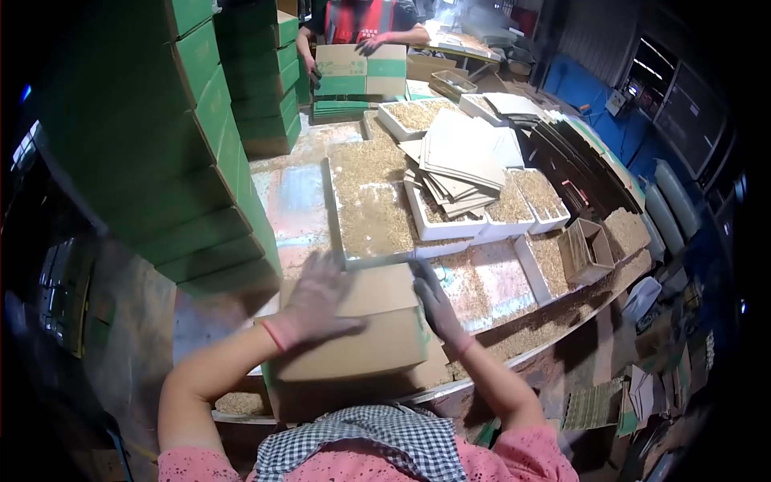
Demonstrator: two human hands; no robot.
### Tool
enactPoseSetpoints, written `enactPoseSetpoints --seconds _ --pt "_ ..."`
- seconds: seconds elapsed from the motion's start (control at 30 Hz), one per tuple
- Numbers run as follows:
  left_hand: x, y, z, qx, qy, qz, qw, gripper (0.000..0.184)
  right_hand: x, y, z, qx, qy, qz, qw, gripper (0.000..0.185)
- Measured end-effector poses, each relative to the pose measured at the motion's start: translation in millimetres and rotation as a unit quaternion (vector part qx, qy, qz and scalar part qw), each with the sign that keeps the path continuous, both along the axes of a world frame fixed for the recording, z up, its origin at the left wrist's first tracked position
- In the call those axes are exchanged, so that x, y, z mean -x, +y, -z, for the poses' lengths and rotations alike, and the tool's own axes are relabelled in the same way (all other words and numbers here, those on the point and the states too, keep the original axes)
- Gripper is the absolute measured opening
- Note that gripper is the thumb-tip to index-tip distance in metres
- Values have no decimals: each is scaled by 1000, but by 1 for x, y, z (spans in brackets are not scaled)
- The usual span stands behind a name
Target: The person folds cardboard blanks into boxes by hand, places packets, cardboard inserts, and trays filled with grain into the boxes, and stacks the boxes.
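A brown cardboard box [361, 341] with green print on its right side rests at the table's near edge, its top flaps folded over. Across the top flaps lies my left hand [317, 301], gloved, flat with fingers spread. My right hand [438, 305], in a dark glove, is stretched out along the box's right side and touches it near the far corner. Below the box, more cardboard shows, partly covered by it.
Tall stacks of green boxes [201, 153] stand on the left. White trays [446, 229] of grain-like material fill the middle, with cardboard sheets [462, 157] piled on them. A wooden box [588, 253] sits right. Opposite, a person in a red vest handles a green-and-brown box [361, 68].
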State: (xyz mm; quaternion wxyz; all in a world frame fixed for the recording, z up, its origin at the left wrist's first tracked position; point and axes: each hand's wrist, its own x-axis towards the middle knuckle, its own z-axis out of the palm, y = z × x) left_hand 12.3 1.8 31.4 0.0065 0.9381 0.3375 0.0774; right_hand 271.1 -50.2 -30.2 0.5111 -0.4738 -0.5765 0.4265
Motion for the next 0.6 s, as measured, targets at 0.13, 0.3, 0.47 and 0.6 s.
enactPoseSetpoints --seconds 0.13,0.3,0.47,0.6 --pt "61 6 11 12 -84 -8 996 95 10 -75 88 113 47 -44 992 35" --pt "123 -18 88 510 -555 -2 658 56 37 -58 -89 145 204 -127 960 39" --pt "113 -49 88 434 -584 -133 673 55 152 -43 -71 -87 -400 -357 840 46" --pt "105 -64 50 359 -370 -238 823 70 181 -54 -42 -100 -367 -453 806 37"
